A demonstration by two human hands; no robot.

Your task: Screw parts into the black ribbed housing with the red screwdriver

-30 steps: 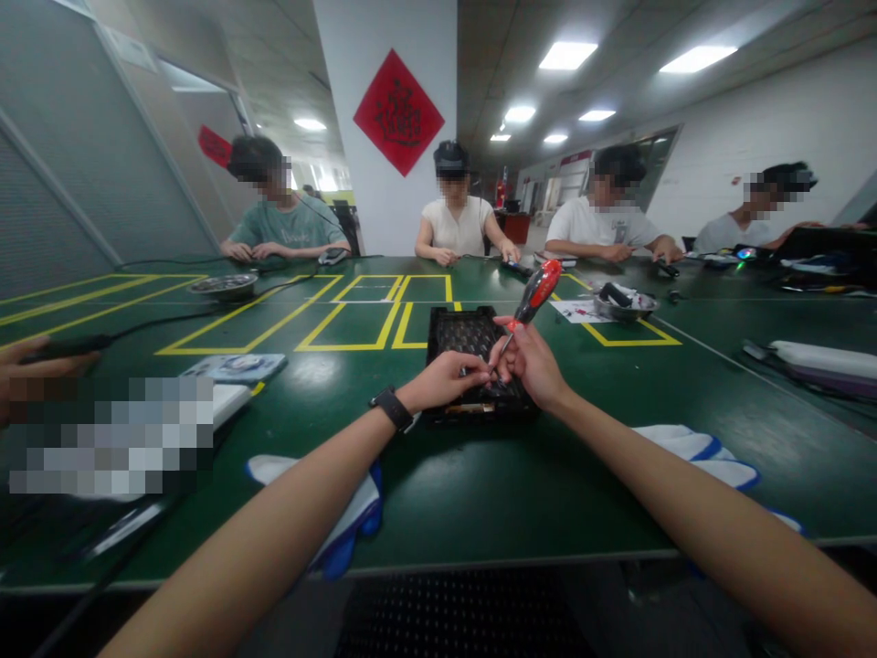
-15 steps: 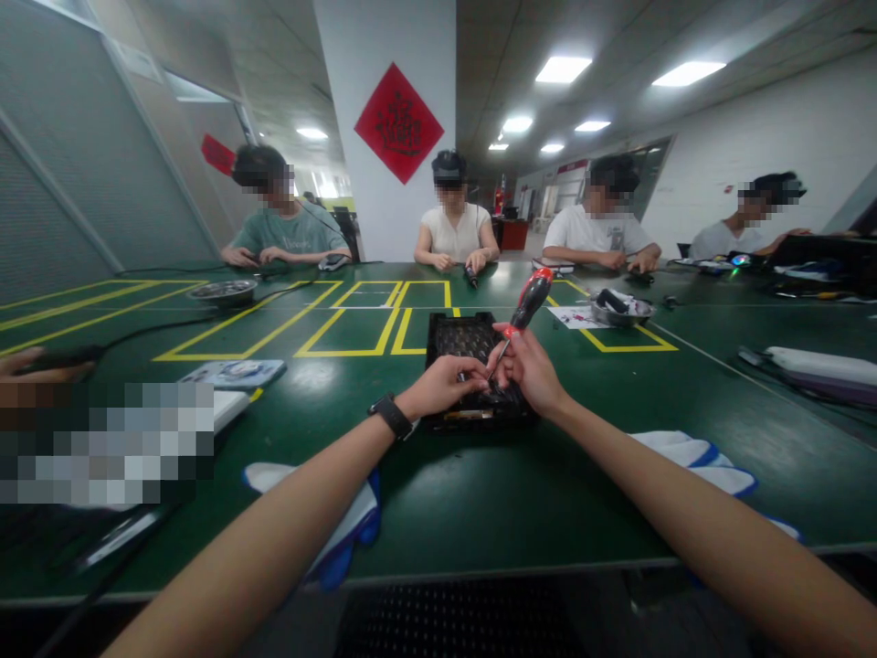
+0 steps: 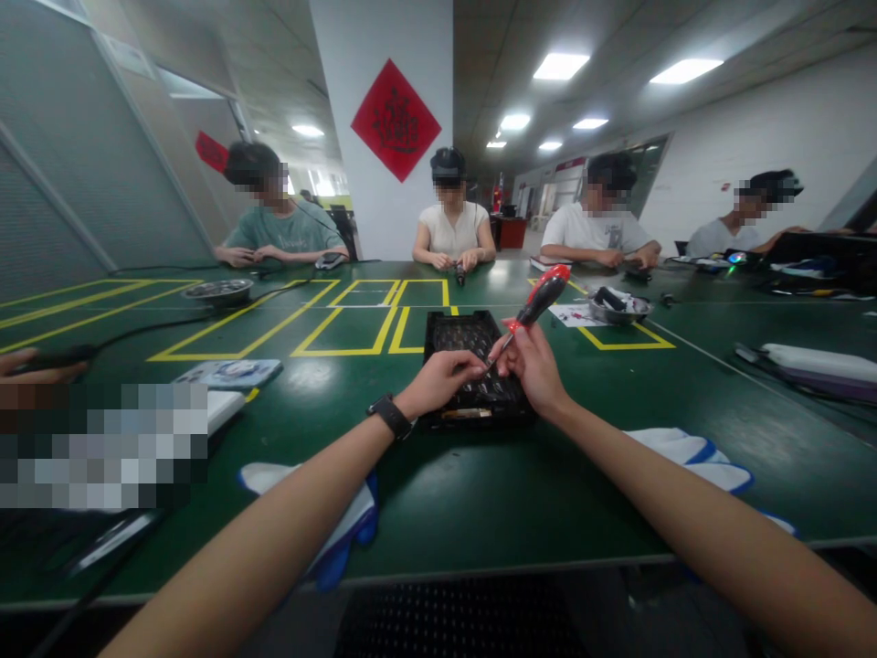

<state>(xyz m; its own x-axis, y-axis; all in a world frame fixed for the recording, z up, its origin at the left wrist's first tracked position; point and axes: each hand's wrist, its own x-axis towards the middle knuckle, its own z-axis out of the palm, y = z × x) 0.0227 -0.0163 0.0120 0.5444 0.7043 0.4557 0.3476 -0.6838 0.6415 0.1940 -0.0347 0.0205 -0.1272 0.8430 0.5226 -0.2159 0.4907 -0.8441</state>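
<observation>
A black open tray-like case [image 3: 472,419] lies on the green table in front of me, with small dark parts inside. My right hand [image 3: 534,366] is closed around a red and black screwdriver [image 3: 546,294], tilted with its handle up to the right and its tip down over the case. Over the left part of the case, my left hand [image 3: 445,379] pinches close to the screwdriver's tip. What its fingertips hold is too small to make out. The fingertips of both hands are almost together.
White and blue gloves lie left [image 3: 349,516] and right [image 3: 685,448] under my forearms. Metal bowls stand at the back left [image 3: 219,291] and right [image 3: 627,313]. A white and purple device [image 3: 822,366] lies far right. Several people sit across; a person's hand is at the left edge.
The screwdriver handle leans further right, and my left fingers have risen slightly near its tip. Across the table, a person's hands have moved together around a dark object.
</observation>
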